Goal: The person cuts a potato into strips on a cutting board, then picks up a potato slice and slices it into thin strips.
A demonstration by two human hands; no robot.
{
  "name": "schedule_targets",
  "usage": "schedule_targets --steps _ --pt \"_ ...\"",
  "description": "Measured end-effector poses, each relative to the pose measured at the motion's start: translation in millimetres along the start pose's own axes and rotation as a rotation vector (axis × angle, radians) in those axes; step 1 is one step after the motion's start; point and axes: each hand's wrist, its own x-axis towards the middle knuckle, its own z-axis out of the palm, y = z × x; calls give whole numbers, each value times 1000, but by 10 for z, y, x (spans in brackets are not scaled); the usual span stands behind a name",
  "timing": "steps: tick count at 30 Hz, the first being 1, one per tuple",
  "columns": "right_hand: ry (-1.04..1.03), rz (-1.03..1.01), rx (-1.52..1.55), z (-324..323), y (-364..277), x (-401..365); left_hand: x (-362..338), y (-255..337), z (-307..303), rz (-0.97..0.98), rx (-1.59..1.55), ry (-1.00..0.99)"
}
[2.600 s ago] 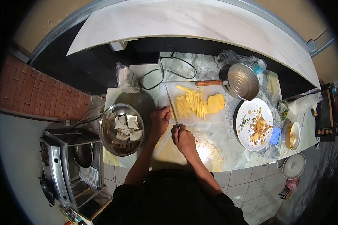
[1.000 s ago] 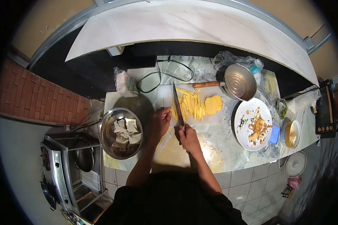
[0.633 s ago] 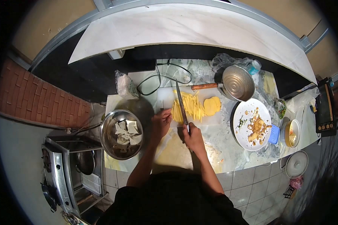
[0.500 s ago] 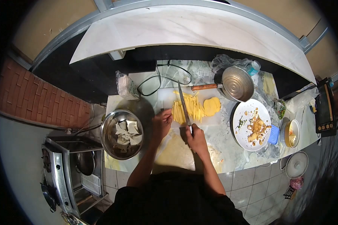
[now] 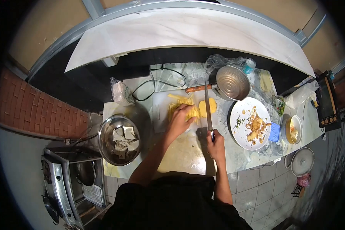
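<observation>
My left hand (image 5: 180,118) lies over a pile of yellow potato strips (image 5: 175,100), its fingers and thumb curved round some of them. Part of the pile is hidden beneath it. My right hand (image 5: 216,145) grips a long kitchen knife (image 5: 208,109) by its handle, the blade pointing away from me. Just left of the blade, and partly behind it, are round yellow potato slices (image 5: 203,109). Strips and slices rest on a white cutting board (image 5: 160,104).
On the left stands a steel bowl (image 5: 100,143) holding pale folded pieces. A hammered saucepan (image 5: 234,82) sits behind the board, its wooden handle reaching over the board's far edge. To the right are a white plate (image 5: 237,134) of peelings, a blue lid (image 5: 274,132) and a tub (image 5: 293,130).
My left hand has moved from the left edge of the strips onto the pile. The knife has shifted right, off the strips to beside the slices. The view has moved slightly.
</observation>
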Motion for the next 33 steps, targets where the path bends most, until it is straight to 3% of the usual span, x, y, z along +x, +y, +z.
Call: schedule_targets --steps 1,4,9,11,15,18,25,30,33 --pt "12 42 23 -42 -22 -9 74 123 17 -77 -51 -126" --pt "36 107 48 -116 -6 -20 194 26 347 80 119 -140" --pt "78 163 80 -238 44 -69 344 59 593 78 317 -141" --pt "99 169 85 -273 104 -75 396 94 564 18 367 -276" --pt "129 172 102 -325 182 -86 436 90 571 20 377 -298" --pt "146 178 93 -358 153 -93 428 68 576 83 378 -206" --pt "145 36 34 -279 284 -66 454 1 576 28 95 -118" --pt "91 246 188 -353 -6 -100 476 18 483 64 -80 -131" --pt "87 170 157 -336 23 -101 419 155 301 56 -194 -99"
